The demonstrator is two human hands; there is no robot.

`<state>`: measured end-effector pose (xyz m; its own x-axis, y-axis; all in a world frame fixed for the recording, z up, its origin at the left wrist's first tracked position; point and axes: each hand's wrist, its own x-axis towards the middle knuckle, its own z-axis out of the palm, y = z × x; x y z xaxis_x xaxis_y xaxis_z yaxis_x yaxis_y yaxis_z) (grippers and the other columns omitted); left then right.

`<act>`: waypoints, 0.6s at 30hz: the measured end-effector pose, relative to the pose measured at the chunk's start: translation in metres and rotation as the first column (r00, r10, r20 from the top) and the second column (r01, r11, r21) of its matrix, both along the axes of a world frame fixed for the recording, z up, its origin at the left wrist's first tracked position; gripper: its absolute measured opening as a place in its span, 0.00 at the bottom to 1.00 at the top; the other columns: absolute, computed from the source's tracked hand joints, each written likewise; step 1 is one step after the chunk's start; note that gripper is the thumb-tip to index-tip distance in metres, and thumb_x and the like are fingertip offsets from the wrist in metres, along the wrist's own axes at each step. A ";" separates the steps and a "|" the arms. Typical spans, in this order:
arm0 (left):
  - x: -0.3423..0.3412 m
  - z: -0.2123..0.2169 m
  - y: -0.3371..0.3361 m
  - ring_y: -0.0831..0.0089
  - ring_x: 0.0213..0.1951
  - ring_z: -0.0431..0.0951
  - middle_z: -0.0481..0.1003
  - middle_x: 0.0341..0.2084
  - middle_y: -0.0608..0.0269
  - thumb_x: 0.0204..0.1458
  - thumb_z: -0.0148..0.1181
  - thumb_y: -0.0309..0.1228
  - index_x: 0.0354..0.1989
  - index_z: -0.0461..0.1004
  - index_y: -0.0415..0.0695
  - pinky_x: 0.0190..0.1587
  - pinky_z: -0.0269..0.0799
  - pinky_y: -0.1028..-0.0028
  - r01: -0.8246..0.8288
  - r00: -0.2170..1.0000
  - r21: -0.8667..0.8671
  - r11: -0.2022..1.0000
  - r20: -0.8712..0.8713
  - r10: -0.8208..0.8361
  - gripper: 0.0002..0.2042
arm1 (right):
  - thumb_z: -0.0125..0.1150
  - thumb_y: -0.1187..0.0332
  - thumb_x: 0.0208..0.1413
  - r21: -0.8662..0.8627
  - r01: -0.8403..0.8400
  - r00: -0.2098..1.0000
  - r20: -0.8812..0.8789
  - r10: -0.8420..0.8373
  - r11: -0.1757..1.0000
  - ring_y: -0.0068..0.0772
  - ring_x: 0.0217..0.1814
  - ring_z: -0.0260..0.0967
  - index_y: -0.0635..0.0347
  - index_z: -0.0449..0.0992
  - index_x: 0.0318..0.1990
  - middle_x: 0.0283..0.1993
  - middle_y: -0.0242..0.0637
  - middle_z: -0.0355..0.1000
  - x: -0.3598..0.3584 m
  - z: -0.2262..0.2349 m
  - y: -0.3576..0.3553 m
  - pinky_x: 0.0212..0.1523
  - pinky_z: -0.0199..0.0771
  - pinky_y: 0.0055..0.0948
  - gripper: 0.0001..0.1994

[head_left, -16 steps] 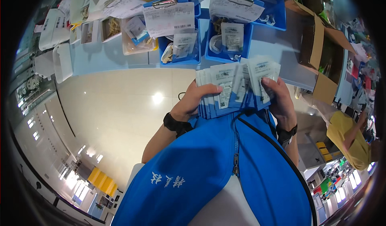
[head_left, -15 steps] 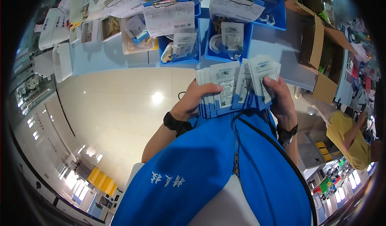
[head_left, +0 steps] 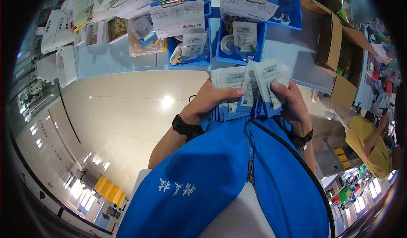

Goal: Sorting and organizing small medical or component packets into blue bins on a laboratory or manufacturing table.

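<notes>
Both my hands hold a fanned stack of small clear packets with white labels [head_left: 250,85] in front of my blue vest. My left hand [head_left: 212,100] grips the left part of the stack, thumb across the top packet. My right hand [head_left: 290,106] grips the right part, fingers curled over the packets' edge. A dark band sits on each wrist. Just beyond the stack lies the light blue table [head_left: 118,58].
Blue bins [head_left: 254,47] with clipboards and bagged parts stand on the table ahead, clear trays [head_left: 142,32] to their left. An open cardboard box [head_left: 343,55] sits at the right. A person in yellow [head_left: 369,142] is at the far right. Glossy floor lies below.
The stack has shifted slightly in my hands; the packets on the right are fanned a little further apart. Hands stay in the same place.
</notes>
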<state>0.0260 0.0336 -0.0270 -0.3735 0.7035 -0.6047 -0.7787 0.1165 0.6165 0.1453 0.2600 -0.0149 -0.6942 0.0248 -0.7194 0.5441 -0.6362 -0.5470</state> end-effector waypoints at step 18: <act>0.012 -0.020 -0.013 0.59 0.50 0.81 0.77 0.51 0.43 0.53 0.56 0.25 0.58 0.69 0.24 0.55 0.80 0.62 -0.238 0.923 0.115 0.964 0.337 0.187 0.24 | 0.70 0.61 0.56 0.010 -0.026 0.999 -0.038 0.026 1.000 0.31 0.47 0.79 0.73 0.73 0.56 0.50 0.46 0.79 0.004 -0.004 0.005 0.51 0.80 0.29 0.27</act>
